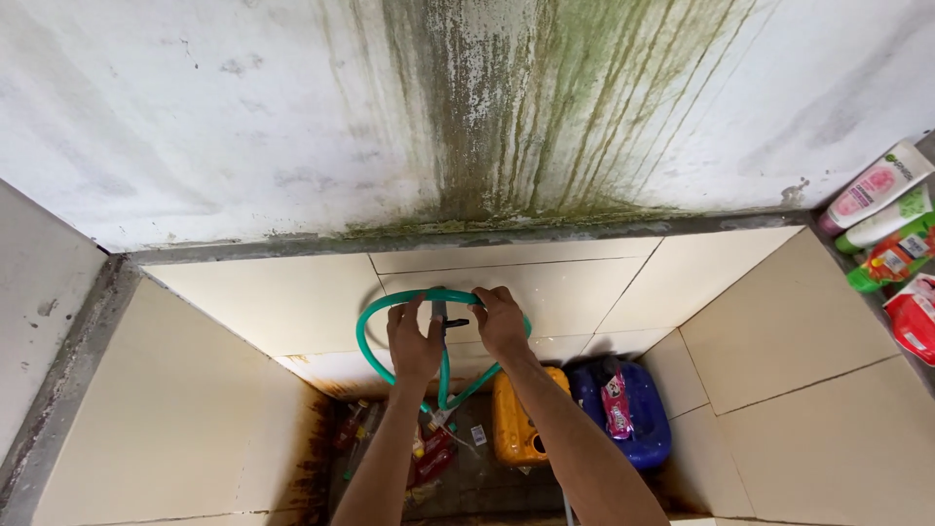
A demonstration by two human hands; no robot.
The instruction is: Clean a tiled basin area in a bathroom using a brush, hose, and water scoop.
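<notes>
Looking down into a tiled wash corner: a stained white wall (pixel 292 117) streaked green with mould rises above cream tiles (pixel 779 331). On the wet floor (pixel 487 477) below stand a blue container (pixel 638 414) and an orange jerrycan (pixel 516 429), beside red packets (pixel 429 458). Bottles (pixel 881 219) line the ledge at the right edge. A green hose (pixel 375 341) loops against the back tiles around a small tap (pixel 443 323). The left hand (pixel 414 341) grips the hose beside the tap; the right hand (pixel 500 321) closes over its top. The hose appears not yet fully seated on the tap, so fitting seems partway.
</notes>
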